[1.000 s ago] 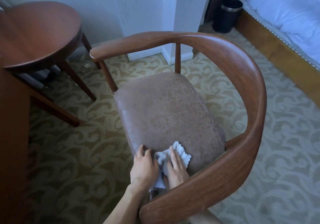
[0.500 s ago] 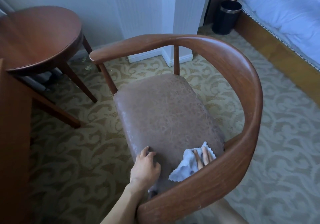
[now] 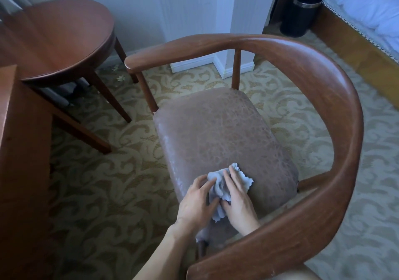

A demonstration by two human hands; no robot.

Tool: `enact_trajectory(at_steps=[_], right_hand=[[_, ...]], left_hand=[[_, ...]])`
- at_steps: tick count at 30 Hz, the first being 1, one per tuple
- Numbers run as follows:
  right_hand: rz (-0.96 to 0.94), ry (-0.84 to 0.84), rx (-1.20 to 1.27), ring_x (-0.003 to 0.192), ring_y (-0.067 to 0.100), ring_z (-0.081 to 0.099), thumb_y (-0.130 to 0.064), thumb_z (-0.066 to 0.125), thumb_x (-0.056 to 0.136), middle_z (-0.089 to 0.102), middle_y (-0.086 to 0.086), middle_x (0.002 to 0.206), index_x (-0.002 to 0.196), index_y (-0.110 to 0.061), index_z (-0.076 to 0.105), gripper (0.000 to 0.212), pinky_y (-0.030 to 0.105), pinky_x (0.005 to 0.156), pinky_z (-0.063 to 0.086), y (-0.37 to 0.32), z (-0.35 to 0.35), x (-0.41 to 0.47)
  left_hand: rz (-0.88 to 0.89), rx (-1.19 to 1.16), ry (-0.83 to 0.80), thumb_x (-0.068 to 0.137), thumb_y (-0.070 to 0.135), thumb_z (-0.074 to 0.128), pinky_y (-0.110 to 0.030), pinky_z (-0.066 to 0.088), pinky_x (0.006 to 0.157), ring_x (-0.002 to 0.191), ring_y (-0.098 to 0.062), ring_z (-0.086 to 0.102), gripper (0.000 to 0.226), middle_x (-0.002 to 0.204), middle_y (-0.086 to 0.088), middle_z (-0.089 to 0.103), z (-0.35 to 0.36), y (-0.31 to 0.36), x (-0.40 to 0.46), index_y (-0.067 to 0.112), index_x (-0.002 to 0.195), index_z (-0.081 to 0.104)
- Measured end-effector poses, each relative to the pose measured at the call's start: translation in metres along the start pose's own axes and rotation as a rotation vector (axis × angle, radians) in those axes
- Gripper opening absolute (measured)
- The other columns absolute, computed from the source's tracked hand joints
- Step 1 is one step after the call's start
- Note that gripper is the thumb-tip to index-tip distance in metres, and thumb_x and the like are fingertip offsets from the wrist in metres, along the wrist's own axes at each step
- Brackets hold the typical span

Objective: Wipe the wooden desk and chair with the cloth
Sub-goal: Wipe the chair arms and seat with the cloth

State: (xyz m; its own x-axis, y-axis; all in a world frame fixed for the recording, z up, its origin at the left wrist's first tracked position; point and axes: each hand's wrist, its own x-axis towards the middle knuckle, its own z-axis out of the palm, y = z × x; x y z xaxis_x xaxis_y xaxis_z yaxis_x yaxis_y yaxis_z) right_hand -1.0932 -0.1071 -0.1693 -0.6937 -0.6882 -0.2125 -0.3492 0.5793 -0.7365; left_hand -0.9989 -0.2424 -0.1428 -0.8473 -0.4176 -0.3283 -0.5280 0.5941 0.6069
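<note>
Cloth back leftward, bunched lengthwise front-to-back.

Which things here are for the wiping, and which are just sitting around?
For the wiping: cloth, chair, wooden desk, left hand and right hand, both on the cloth.

Just sitting around: round table, black bin, bed, carpet.

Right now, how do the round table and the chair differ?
The round table has a bare, glossy wooden top; the chair has a cracked, leather-like padded seat. The table stands untouched, while both hands press a cloth on the chair seat. Both are reddish-brown wood on the patterned carpet.
</note>
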Motion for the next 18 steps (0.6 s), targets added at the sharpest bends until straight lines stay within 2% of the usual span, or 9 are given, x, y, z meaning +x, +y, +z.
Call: enact_trajectory(at_steps=[2, 5, 8, 12, 15, 18], right_hand=[[-0.005, -0.021, 0.041, 0.157, 0.010, 0.003, -0.001, 0.062, 0.095, 0.006, -0.003, 0.168, 0.160, -0.008, 0.023, 0.075, 0.021, 0.125, 0.014, -0.010, 0.006, 0.007], [-0.007, -0.065, 0.099, 0.155, 0.005, 0.007, 0.004, 0.060, 0.094, 0.006, -0.009, 0.167, 0.160, -0.012, 0.021, 0.079, 0.012, 0.120, 0.016, -0.021, 0.011, 0.016], [0.045, -0.083, 0.176, 0.153, -0.002, 0.015, 0.001, 0.062, 0.093, 0.011, -0.020, 0.165, 0.161, -0.024, 0.021, 0.083, 0.004, 0.112, 0.020, -0.028, 0.015, 0.019], [0.062, -0.055, 0.219, 0.147, -0.008, 0.026, -0.011, 0.068, 0.094, 0.022, -0.024, 0.164, 0.160, -0.033, 0.023, 0.083, 0.016, 0.116, 0.032, -0.030, 0.019, 0.016], [-0.018, 0.038, 0.210, 0.147, -0.010, 0.026, -0.007, 0.067, 0.093, 0.027, -0.028, 0.161, 0.157, -0.030, 0.034, 0.076, 0.014, 0.116, 0.031, -0.036, 0.026, 0.014], [-0.141, 0.218, 0.148, 0.145, 0.001, 0.039, -0.003, 0.071, 0.088, 0.046, -0.015, 0.153, 0.143, -0.015, 0.058, 0.058, 0.019, 0.116, 0.035, -0.042, 0.040, 0.011]], left_hand=[[-0.029, -0.011, 0.016, 0.097, 0.048, 0.058, -0.030, 0.054, 0.090, 0.131, -0.010, 0.052, 0.056, 0.153, 0.014, 0.037, -0.002, -0.004, 0.005, 0.037, 0.151, 0.045], [-0.109, -0.073, 0.061, 0.095, 0.040, 0.063, -0.022, 0.046, 0.081, 0.117, -0.011, 0.060, 0.053, 0.142, 0.011, 0.045, -0.007, -0.010, 0.011, 0.034, 0.147, 0.049], [-0.189, -0.123, 0.071, 0.091, 0.037, 0.066, -0.025, 0.045, 0.078, 0.107, -0.015, 0.062, 0.049, 0.130, 0.008, 0.051, -0.011, -0.015, 0.016, 0.033, 0.139, 0.054], [-0.267, -0.112, 0.093, 0.087, 0.028, 0.064, -0.032, 0.047, 0.073, 0.094, -0.021, 0.061, 0.030, 0.111, 0.003, 0.056, -0.013, -0.016, 0.023, 0.027, 0.117, 0.059], [-0.317, -0.141, 0.132, 0.086, 0.021, 0.064, -0.036, 0.047, 0.073, 0.087, -0.022, 0.058, 0.020, 0.101, 0.002, 0.054, -0.013, -0.018, 0.021, 0.023, 0.103, 0.056], [-0.331, -0.168, 0.177, 0.084, 0.018, 0.064, -0.036, 0.047, 0.070, 0.081, -0.020, 0.056, 0.017, 0.095, 0.002, 0.052, -0.014, -0.022, 0.018, 0.020, 0.099, 0.054]])
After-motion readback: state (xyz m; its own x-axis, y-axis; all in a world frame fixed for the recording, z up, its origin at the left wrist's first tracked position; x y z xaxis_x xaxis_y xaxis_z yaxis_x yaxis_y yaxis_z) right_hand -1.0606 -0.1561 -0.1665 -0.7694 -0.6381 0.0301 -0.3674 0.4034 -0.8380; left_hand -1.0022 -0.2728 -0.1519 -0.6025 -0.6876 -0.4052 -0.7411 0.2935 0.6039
